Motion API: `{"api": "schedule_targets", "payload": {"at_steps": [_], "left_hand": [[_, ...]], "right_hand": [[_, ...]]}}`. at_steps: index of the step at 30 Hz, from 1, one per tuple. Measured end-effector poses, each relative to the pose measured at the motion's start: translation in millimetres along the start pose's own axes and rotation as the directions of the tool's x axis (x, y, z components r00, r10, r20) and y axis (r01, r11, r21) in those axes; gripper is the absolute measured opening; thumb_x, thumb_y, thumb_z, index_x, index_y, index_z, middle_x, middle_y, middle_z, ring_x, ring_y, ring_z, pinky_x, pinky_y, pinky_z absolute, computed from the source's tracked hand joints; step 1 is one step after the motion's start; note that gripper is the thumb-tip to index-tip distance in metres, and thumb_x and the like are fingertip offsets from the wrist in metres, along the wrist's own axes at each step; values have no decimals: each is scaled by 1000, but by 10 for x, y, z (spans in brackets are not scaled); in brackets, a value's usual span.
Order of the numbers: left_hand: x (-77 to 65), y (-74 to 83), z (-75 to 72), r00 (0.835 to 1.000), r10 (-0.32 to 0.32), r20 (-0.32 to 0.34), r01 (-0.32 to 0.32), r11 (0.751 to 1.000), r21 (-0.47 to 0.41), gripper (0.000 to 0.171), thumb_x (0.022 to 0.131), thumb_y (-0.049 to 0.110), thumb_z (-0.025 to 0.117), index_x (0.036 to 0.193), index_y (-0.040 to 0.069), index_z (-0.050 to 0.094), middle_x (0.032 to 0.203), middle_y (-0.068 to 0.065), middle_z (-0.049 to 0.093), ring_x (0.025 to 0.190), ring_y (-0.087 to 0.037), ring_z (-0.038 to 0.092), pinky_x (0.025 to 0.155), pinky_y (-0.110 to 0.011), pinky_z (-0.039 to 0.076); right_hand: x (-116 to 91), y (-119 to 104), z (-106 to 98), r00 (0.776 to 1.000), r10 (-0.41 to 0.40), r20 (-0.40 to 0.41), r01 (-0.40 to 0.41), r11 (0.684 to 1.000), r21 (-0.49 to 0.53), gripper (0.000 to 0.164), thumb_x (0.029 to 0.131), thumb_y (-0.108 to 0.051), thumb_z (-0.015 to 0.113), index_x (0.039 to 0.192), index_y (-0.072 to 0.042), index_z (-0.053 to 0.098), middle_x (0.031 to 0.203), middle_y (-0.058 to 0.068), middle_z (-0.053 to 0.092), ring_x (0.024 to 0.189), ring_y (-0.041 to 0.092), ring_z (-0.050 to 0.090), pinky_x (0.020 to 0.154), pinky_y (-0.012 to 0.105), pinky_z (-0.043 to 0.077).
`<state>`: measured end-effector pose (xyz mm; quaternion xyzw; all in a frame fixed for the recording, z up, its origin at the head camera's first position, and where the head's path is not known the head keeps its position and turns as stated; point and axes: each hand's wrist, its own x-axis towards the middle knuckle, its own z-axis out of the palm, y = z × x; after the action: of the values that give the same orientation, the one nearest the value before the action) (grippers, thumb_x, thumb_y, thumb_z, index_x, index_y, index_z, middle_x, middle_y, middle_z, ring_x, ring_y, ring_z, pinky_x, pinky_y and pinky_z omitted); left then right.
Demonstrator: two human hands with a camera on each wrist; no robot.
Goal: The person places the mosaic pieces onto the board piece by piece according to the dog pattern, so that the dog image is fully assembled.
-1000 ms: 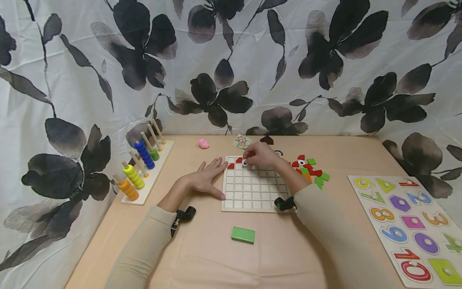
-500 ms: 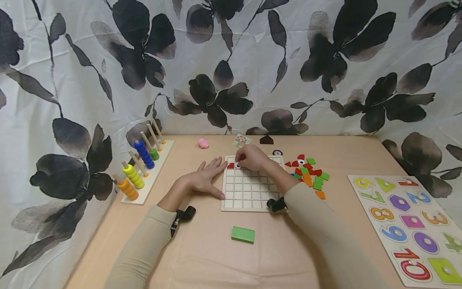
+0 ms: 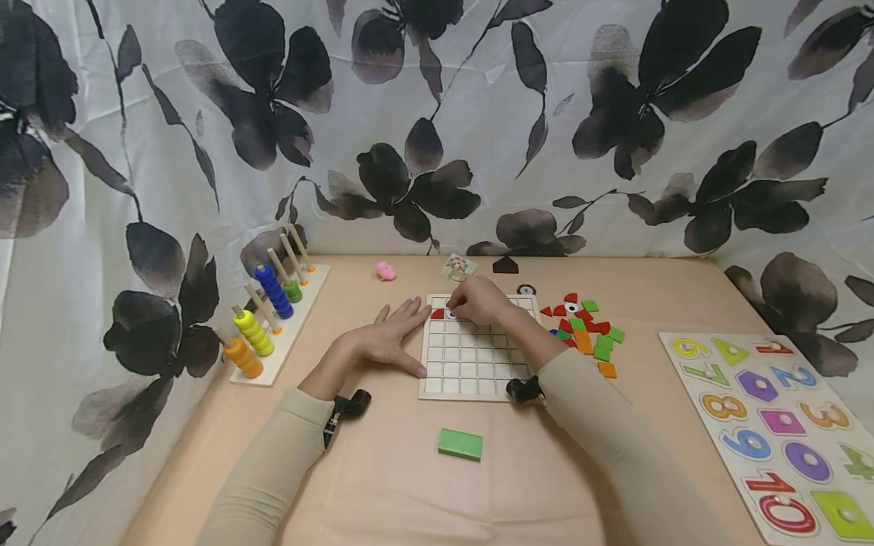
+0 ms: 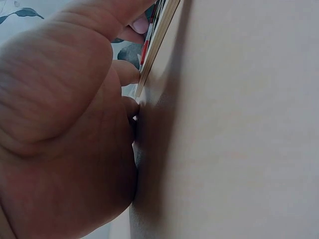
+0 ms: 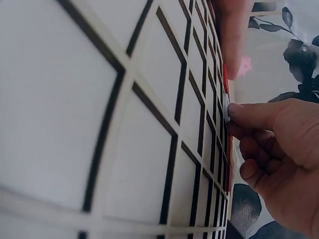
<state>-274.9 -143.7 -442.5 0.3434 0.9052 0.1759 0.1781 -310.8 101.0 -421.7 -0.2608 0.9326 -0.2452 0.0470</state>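
A white grid board (image 3: 478, 368) with many square cells lies on the table. At its upper left corner are red pieces (image 3: 437, 314), and among them a white tile with an eye-like dark dot (image 3: 449, 312). My right hand (image 3: 479, 300) pinches this tile between thumb and finger; the right wrist view shows the white tile (image 5: 226, 107) at the grid's surface under the thumb. With fingers spread, my left hand (image 3: 391, 341) rests on the table and touches the board's left edge. The left wrist view shows its palm (image 4: 60, 109) beside the board's wooden edge (image 4: 158, 47).
Loose red, green, orange and blue pieces (image 3: 583, 334) lie right of the board. A green block (image 3: 460, 444) is in front. Left stands a peg stacker (image 3: 262, 364) with coloured rings; right lies a number puzzle (image 3: 771, 447). Behind are a pink object (image 3: 385, 271) and a card (image 3: 458, 267).
My right hand has moved left along the board's top rows with the eye tile, and then has stayed nearly still. My left hand keeps its place.
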Motion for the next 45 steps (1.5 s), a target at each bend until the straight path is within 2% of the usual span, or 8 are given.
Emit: {"api": "schedule_targets", "payload": {"at_steps": [6, 11, 15, 19, 24, 28, 35, 45], "left_hand": [[11, -7, 14, 1000, 4, -9, -4, 1000, 7, 126, 64, 75, 70, 156, 16, 8, 161, -13, -5, 147, -30, -6, 113, -58, -6], [10, 3, 8, 1000, 2, -10, -1, 1000, 8, 125, 64, 74, 71, 156, 16, 8, 161, -13, -5, 147, -29, -6, 113, -58, -6], [4, 3, 8, 1000, 1, -8, -1, 1000, 12, 126, 64, 74, 71, 156, 15, 8, 161, -13, -5, 147, -29, -7, 113, -58, -6], [8, 0, 19, 1000, 4, -7, -4, 1000, 16, 126, 64, 74, 70, 156, 15, 8, 161, -14, -5, 147, -29, -7, 113, -58, -6], [12, -2, 19, 1000, 2, -6, -2, 1000, 16, 126, 64, 75, 70, 156, 15, 7, 161, -13, -6, 147, -28, -7, 113, -58, -7], [8, 4, 16, 1000, 3, -10, -3, 1000, 5, 126, 64, 74, 71, 156, 15, 7, 161, -13, -5, 147, -27, -7, 114, -57, -7], [9, -11, 32, 1000, 8, -9, -8, 1000, 4, 126, 64, 74, 71, 156, 15, 8, 161, -13, -5, 147, -29, -7, 113, -58, -7], [2, -2, 23, 1000, 6, -12, -6, 1000, -4, 125, 64, 73, 72, 156, 15, 9, 161, -13, -5, 147, -29, -7, 113, -58, -7]], "right_hand": [[-249, 90, -170, 996, 20, -89, -14, 997, 72, 18, 87, -15, 71, 105, -13, 74, 97, -1, 68, 81, 16, 56, 67, 32, 48], [-687, 280, -518, 978, 27, -205, 4, 989, 147, 26, 89, -17, 70, 115, -15, 70, 103, 5, 67, 82, 19, 54, 62, 33, 46], [-1004, 531, -749, 960, 108, -257, -62, 982, 181, 28, 90, -19, 69, 118, -19, 69, 104, 4, 67, 81, 22, 56, 61, 33, 50], [-1247, 842, -905, 945, 205, -253, -157, 968, 195, 29, 91, -20, 67, 119, -18, 68, 108, 5, 65, 86, 24, 56, 64, 34, 53], [-1472, 1154, -1011, 922, 351, -162, -316, 926, 206, 27, 92, -16, 65, 118, -13, 68, 105, 11, 64, 89, 28, 53, 66, 36, 53], [-1499, 1298, -942, 931, 353, -96, -328, 921, 210, 28, 91, -14, 66, 118, -10, 68, 105, 13, 64, 89, 30, 53, 66, 34, 52], [-1252, 1312, -616, 975, 210, -78, -193, 964, 182, 27, 91, -15, 67, 117, -8, 69, 105, 8, 65, 87, 26, 54, 75, 32, 51], [-1130, 1192, -469, 973, 213, -86, -204, 974, 100, 19, 88, -6, 68, 106, -11, 72, 101, 5, 63, 83, 22, 55, 77, 33, 52]]}}
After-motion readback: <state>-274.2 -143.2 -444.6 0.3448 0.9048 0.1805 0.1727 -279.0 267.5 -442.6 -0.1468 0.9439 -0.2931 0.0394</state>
